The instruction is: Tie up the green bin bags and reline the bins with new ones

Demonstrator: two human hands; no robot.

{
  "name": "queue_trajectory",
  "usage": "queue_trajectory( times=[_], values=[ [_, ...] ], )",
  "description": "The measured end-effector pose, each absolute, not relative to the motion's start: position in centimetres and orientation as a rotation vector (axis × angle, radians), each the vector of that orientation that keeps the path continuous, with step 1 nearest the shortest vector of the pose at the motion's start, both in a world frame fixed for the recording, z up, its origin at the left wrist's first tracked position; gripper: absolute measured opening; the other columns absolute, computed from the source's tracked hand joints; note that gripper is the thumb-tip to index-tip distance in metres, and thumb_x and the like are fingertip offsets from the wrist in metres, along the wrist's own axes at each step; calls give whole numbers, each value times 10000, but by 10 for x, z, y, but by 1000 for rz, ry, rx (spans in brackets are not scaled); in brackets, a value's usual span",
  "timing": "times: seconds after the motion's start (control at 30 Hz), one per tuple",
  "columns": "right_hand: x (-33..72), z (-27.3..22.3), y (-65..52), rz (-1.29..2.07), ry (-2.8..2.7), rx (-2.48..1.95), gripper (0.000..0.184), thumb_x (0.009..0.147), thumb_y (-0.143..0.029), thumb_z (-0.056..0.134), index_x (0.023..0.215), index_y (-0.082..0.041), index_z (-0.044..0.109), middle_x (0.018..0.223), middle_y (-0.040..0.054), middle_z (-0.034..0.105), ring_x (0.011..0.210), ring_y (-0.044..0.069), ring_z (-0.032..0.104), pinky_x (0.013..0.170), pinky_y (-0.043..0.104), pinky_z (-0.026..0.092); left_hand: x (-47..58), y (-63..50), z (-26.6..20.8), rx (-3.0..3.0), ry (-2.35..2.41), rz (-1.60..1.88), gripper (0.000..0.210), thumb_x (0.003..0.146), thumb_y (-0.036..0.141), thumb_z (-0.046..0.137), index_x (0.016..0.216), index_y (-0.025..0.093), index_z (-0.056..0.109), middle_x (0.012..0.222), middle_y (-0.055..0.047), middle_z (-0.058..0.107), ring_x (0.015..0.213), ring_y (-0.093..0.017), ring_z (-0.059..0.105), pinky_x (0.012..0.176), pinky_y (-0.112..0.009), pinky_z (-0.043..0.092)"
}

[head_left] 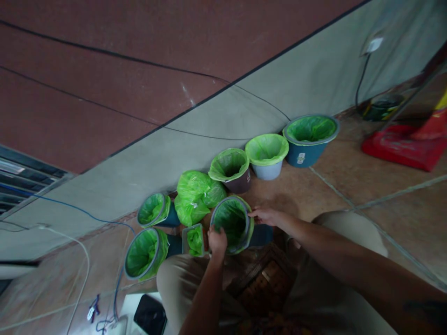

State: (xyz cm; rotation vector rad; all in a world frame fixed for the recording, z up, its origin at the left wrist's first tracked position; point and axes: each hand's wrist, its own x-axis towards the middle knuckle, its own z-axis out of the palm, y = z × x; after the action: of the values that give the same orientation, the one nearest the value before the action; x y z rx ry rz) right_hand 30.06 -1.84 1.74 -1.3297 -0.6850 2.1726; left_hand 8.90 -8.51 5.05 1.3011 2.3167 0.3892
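Between my knees a blue trash bin [261,235] leans with its mouth toward me. A green bin liner [230,225] lines it, and a grey ring runs around the rim. My left hand [217,241] is closed on the near left side of the rim. On the opposite side, my right hand [266,216] pinches the rim, its fingertips at the liner's edge. Just left of this bin stands a small square bin [188,240] with a green liner. Filled green plastic bags [195,191] rest behind it, against the wall.
Lined bins stand along the wall: a dark brown one [240,183], a light grey one [268,170] and a blue one [303,156]. Two more blue bins [173,245] lie tilted at left. A red dustpan [401,145], a phone [150,314] and a blue cable [117,284] are around me.
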Motion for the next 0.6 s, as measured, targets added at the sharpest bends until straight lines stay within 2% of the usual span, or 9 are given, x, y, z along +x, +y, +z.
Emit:
queue_trajectory(
  times=[0.13,0.23,0.4,0.53,0.6],
  values=[
    [291,16,-24,2174,-758,-1333,166,719,-2,626,737,-164,596,593,-47,603,550,93,586,621,219,520,127,-61,56,1547,1872,425,273,883,269,544,1081,153,691,1027,-89,733,944,-177,675,863,-250,481],
    [288,15,-24,2151,-753,-1435,134,736,-50,634,704,-171,587,535,-53,560,499,96,548,588,222,509,142,-60,53,1662,1778,354,209,861,239,566,984,156,713,935,-74,740,842,-162,672,802,-245,482],
    [295,10,-14,2079,-682,-1516,91,829,-133,592,745,-167,593,585,-24,595,546,89,564,588,193,478,134,-72,53,1788,1847,285,214,864,154,529,1002,162,691,966,-86,726,898,-173,664,853,-261,463],
    [296,5,-12,2041,-673,-1620,173,868,-118,527,703,-154,563,507,-19,536,482,91,515,529,198,435,123,-78,58,1776,1913,278,259,877,118,487,1066,161,659,1028,-97,711,971,-187,654,903,-274,451],
    [293,4,-13,2023,-684,-1636,207,897,-195,531,695,-159,557,512,-12,537,470,100,512,516,213,438,119,-80,58,1775,1928,263,276,881,113,473,1090,154,648,1052,-108,705,993,-197,649,918,-283,449]
  ],
)
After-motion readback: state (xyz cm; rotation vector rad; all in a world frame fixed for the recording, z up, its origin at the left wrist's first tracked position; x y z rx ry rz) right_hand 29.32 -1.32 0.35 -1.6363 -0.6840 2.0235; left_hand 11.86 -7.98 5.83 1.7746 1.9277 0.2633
